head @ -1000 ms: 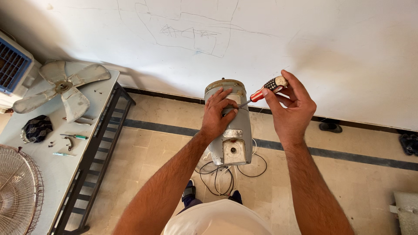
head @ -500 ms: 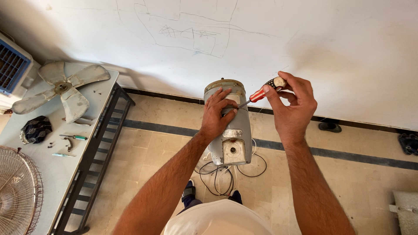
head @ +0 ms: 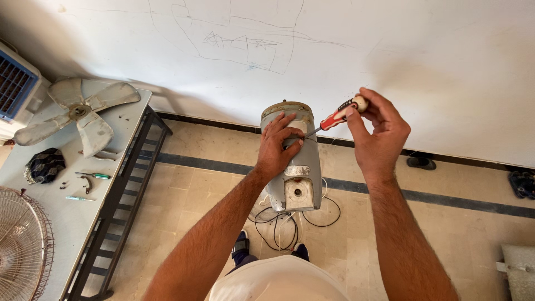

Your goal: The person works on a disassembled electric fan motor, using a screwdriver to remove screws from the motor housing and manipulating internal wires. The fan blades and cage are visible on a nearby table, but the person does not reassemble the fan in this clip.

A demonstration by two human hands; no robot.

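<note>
Against the rounded grey metal fan motor housing point(head: 292, 161), left hand point(head: 278, 147) clasping, right hand point(head: 379, 131) pinching red-handled screwdriver point(head: 334, 118).

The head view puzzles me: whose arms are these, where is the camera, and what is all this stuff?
The camera sits on a person's head and looks down, so the two bare arms are that person's own. The left hand grips a grey fan motor housing, held up above the tiled floor with its black cord hanging below. The right hand holds a red-handled screwdriver, its tip against the housing near the left fingers. On the left stands a pale table. On it lie a fan blade, a wire fan guard, a dark round cap and a few small tools.
</note>
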